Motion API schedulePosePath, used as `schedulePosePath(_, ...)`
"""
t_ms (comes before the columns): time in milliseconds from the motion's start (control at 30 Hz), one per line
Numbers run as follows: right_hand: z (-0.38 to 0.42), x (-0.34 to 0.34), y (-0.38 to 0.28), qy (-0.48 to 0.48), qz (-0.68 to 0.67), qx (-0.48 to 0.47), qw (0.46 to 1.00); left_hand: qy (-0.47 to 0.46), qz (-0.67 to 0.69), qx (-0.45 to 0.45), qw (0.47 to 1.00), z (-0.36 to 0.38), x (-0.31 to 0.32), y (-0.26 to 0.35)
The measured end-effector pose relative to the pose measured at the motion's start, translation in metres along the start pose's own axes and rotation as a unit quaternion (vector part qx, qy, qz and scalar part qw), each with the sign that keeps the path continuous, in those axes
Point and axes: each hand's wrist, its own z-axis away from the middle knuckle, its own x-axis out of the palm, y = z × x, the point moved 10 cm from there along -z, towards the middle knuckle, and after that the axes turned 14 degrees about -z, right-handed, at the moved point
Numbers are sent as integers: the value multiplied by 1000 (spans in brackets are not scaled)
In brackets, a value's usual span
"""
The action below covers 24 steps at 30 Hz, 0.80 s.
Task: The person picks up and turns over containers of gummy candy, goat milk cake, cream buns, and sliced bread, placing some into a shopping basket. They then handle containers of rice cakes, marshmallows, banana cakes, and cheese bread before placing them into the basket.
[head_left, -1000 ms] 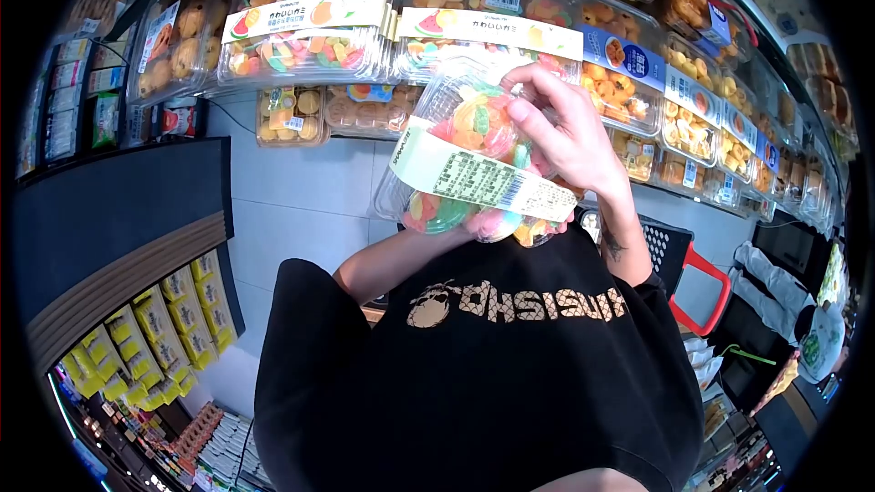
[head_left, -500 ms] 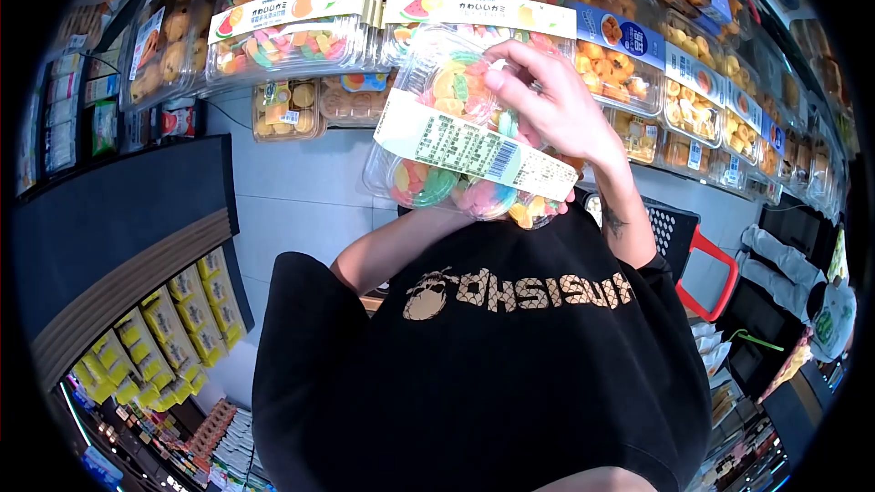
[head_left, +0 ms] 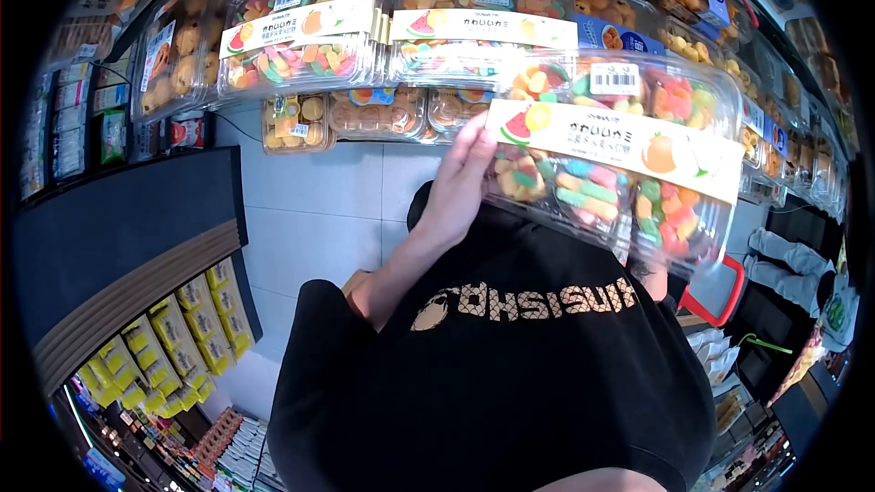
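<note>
A clear plastic box of gummy candy [head_left: 592,187] is held tilted in front of my chest, its fruit-printed front label and price sticker facing up. Several compartments show colourful gummies inside. My left hand [head_left: 462,178] grips the box by its left edge, thumb on the near side. Of my right arm, only a bit of the wrist [head_left: 649,281] shows below the box's lower right; the right hand and its fingers are hidden behind the box. Matching gummy boxes [head_left: 301,36] stand on the shelf just ahead.
Boxes of cookies [head_left: 609,18] fill the shelf to the right, with more boxes [head_left: 378,114] on a lower level. A red-handled basket or cart [head_left: 720,296] is at my right. Yellow packets [head_left: 173,337] hang at the left above the tiled floor [head_left: 310,191].
The gummy box has been turned over from its printed back label to its front and moved right. My left hand has come out from beneath to its left edge; my right hand has gone behind it.
</note>
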Motion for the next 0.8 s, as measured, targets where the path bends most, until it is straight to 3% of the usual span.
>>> schedulePosePath(133, 21, -26, 10, 119, 8, 22, 993, 68, -33, 84, 994, -12, -38, 31)
schedulePosePath(167, 13, -8, 27, -22, -46, 144, 988, 109, -91, 131, 981, -13, -50, 42)
schedulePosePath(200, 19, 10, 38, -162, -99, 261, 946, 98, -95, 146, 980, -16, -56, 47)
schedulePosePath(233, 18, 14, 35, -9, 26, 194, 981, 120, -130, 154, 972, -19, -68, 47)
schedulePosePath(267, 18, 5, 45, 18, 37, 184, 982, 142, -164, 164, 962, -23, -77, 48)
schedulePosePath(333, 15, 12, 49, 13, 98, 158, 982, 126, -131, 174, 968, -25, -75, 54)
schedulePosePath(433, 7, 11, 50, 35, 74, 134, 988, 93, -153, 198, 964, -16, -59, 66)
schedulePosePath(533, 3, 11, 52, 45, 96, 120, 987, 84, -287, 258, 919, -22, -62, 61)
schedulePosePath(667, 0, 10, 57, 41, 94, 103, 989, 199, -460, 255, 827, -16, -77, 70)
schedulePosePath(800, 0, 12, 63, 37, 95, 96, 990, 242, -343, 318, 850, -18, -89, 68)
